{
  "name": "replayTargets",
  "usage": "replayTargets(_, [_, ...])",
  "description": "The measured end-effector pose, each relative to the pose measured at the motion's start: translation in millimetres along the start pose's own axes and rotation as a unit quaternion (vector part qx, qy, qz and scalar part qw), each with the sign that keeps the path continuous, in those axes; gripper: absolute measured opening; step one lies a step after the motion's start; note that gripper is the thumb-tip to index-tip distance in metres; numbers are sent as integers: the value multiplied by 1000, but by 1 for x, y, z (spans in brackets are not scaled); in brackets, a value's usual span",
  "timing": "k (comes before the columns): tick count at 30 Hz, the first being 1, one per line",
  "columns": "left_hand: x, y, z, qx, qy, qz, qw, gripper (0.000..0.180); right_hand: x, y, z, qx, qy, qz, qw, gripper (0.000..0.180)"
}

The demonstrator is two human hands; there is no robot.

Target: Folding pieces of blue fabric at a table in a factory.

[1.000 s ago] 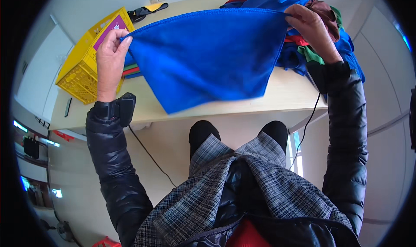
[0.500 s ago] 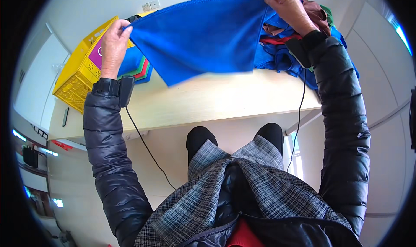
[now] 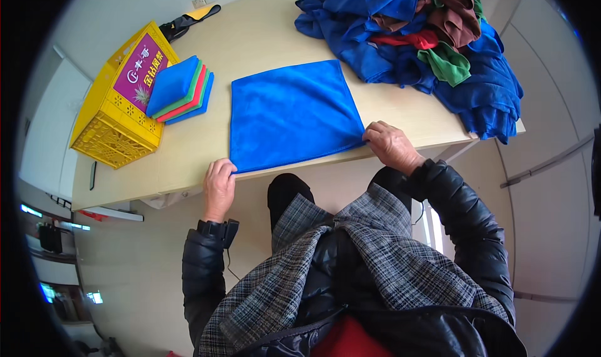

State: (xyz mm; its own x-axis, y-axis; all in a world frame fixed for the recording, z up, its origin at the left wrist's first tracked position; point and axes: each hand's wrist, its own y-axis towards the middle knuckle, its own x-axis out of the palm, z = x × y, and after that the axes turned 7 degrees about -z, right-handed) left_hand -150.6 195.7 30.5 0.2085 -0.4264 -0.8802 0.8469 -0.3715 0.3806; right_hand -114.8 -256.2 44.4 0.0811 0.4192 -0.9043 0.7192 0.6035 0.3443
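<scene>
A blue cloth (image 3: 291,116) lies spread nearly flat on the pale wooden table (image 3: 206,141), with slight ripples toward its right side. At its near left corner, my left hand (image 3: 219,185) pinches the edge between thumb and fingers. My right hand (image 3: 391,144) grips the near right corner in the same way. The cloth's near edge runs between my hands along the table's front edge. To its left, a stack of folded cloths (image 3: 181,91) in blue, green and red leans by a yellow basket.
The yellow plastic basket (image 3: 119,128) with a purple label stands at the left. A loose heap of blue, brown, red and green cloths (image 3: 400,41) covers the far right and hangs over the table's edge. A black and yellow item (image 3: 191,22) lies behind the basket.
Both hands have come down and toward me from the far side. The blue cloth, held stretched in the air before, now rests on the tabletop.
</scene>
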Motion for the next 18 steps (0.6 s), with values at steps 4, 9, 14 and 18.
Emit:
replayTargets(4, [-11, -4, 10, -16, -4, -8, 1000, 18, -6, -10, -11, 18, 3, -23, 1000, 9])
replayTargets(9, [-22, -6, 16, -13, -5, -43, 999, 20, -11, -13, -15, 13, 1, -57, 998, 9])
replayTargets(14, [-32, -2, 19, -25, -31, -129, 991, 19, -22, -14, -16, 24, 18, -93, 995, 10])
replayTargets(18, [-44, 7, 19, -24, -55, -178, 982, 17, -30, -7, -18, 51, 28, -175, 983, 9])
